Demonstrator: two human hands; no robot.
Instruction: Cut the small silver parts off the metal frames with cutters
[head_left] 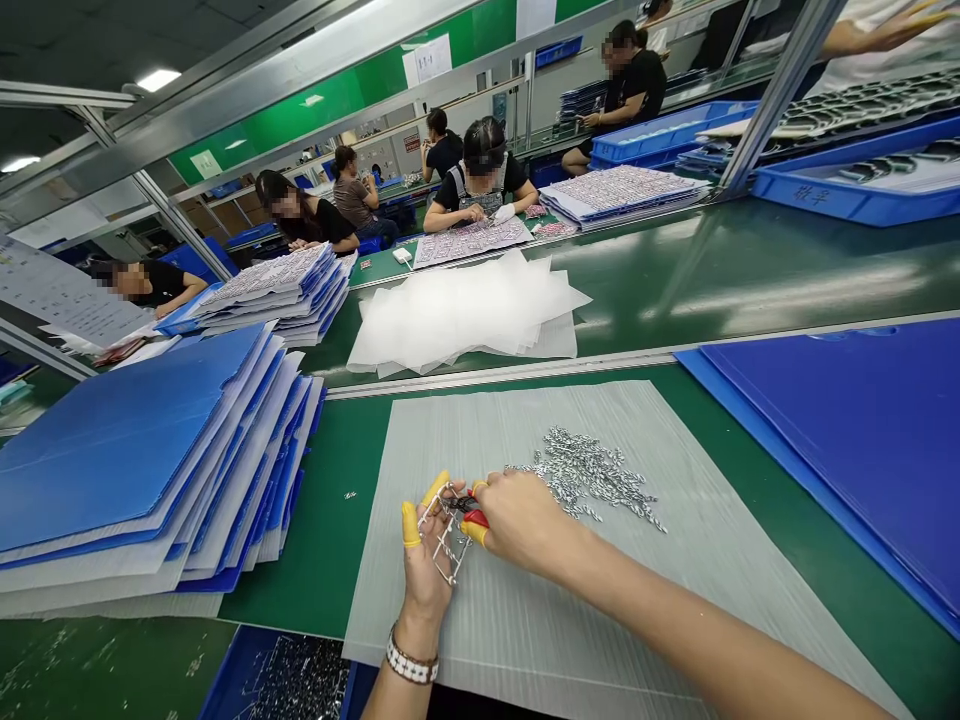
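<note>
My left hand point(426, 582), with yellow finger cots on its fingertips, is closed on a small whitish metal frame point(454, 578) with crossbars. In my right hand point(525, 515) is a pair of small pliers point(475, 517) with red handles, its fingers wrapped round them. The dark jaws of the pliers meet the upper part of the frame; what they grip there is too small to tell. Behind my right hand, a pile of small shiny metal pieces point(596, 475) lies on a white foam sheet point(630, 600).
Blue boards and white sheets point(142, 430) are stacked at the left. More blue boards point(855, 420) lie at the right. Past the metal rail are thin white sheets point(465, 310). A blue bin point(232, 675) of dark small parts sits below the table edge. Several co-workers sit opposite.
</note>
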